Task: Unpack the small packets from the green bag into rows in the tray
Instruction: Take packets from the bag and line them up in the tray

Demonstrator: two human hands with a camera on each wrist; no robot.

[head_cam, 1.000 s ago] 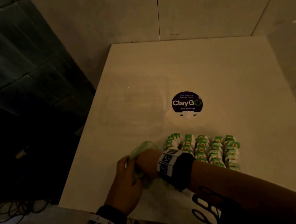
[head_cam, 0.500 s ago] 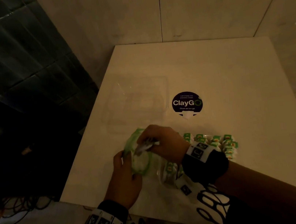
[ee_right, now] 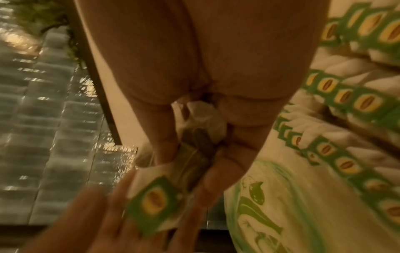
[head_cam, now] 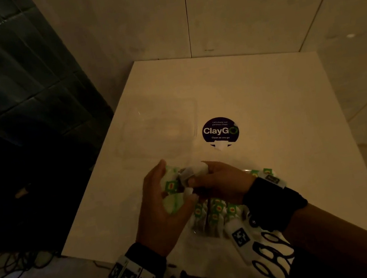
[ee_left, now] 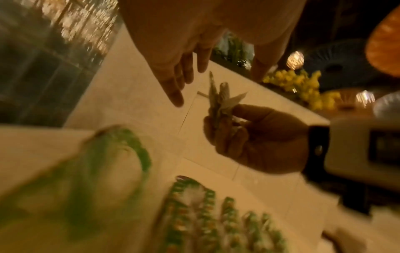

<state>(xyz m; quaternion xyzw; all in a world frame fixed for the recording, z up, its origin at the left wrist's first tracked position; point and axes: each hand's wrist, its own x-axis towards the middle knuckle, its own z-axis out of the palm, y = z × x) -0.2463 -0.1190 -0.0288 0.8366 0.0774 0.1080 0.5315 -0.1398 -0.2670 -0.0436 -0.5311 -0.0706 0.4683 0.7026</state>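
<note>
The green and white bag lies at the table's near left, blurred in the left wrist view, and shows beside my palm in the right wrist view. My left hand is over it with straight fingers and grips nothing. My right hand pinches a small bunch of packets, seen edge-on in the left wrist view. One green-labelled packet of the bunch touches my left fingers. Rows of packets stand in the clear tray under my right wrist.
A clear plastic container sits farther back on the white table. Next to it is a round dark ClayGo sticker. The table's left edge drops to a dark floor with cables. Walls close the far side.
My right hand has come out of the green bag with a bunch of packets and risen above it. My left hand has let go of the bag and straightened its fingers.
</note>
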